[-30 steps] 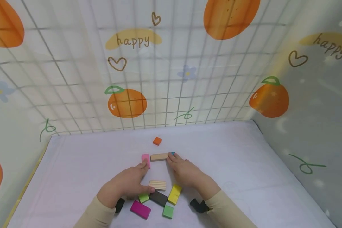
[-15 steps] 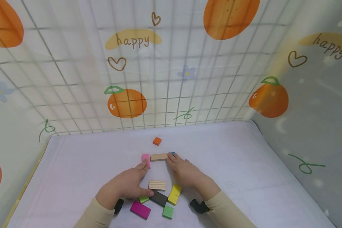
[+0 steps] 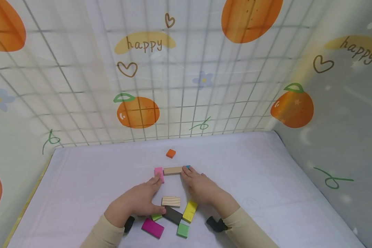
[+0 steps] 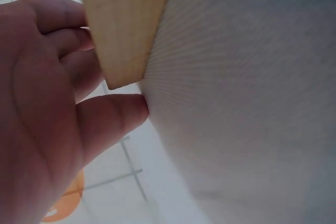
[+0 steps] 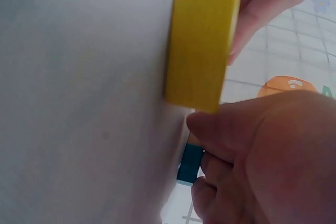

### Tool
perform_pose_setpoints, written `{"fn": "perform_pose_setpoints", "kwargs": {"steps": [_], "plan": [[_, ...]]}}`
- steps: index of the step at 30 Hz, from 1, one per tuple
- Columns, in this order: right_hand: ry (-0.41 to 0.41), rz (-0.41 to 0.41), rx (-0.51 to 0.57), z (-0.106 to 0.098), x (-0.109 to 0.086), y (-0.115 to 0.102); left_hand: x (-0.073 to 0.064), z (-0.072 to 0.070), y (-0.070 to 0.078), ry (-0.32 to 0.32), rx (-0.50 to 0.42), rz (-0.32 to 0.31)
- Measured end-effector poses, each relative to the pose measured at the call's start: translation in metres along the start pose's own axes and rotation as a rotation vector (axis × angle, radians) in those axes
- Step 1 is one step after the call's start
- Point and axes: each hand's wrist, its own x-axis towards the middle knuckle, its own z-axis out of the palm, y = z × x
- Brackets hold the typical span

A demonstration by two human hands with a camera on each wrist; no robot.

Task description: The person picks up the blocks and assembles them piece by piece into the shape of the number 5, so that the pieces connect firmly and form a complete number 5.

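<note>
Pink block (image 3: 158, 170) is touched by the extended fingers of the left hand (image 3: 139, 198), blue block (image 5: 190, 165) by those of the right hand (image 3: 202, 186), likewise outstretched. Between their fingertips a long wooden block (image 3: 172, 171) is seen; between the wrists, a yellow block (image 3: 190, 211); beyond both hands, an orange block (image 3: 171, 153).
</note>
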Motion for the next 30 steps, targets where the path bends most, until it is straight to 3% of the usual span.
{"fn": "perform_pose_setpoints", "kwargs": {"steps": [30], "plan": [[0.01,-0.013,-0.014,0.0006,-0.0006,0.001,-0.0006,-0.0031,-0.0023,-0.024,-0.07,0.015]]}}
